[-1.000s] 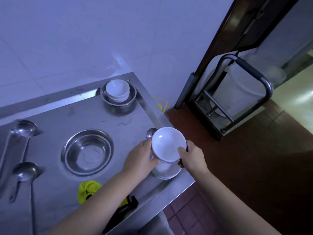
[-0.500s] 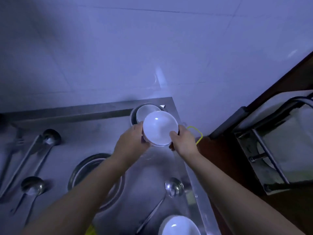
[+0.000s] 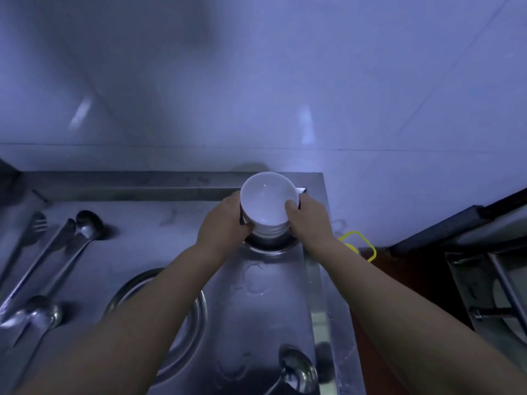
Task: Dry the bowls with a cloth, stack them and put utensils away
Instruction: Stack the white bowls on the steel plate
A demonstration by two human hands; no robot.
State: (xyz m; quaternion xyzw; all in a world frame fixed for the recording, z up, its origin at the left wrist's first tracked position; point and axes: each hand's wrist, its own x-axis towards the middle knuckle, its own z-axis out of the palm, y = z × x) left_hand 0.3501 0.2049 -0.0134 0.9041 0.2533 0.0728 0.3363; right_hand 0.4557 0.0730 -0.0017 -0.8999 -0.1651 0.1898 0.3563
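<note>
While both hands (image 3: 225, 223) grip the white bowl (image 3: 266, 203), lower bowls stay mostly hidden

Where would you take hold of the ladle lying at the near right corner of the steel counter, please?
Probably by its handle, reaching down from above. The ladle lies flat, its round cup up beside the counter edge, and the handle runs toward the near left, out of frame. Both hands, left hand and right hand, are busy holding the white bowl.
</note>
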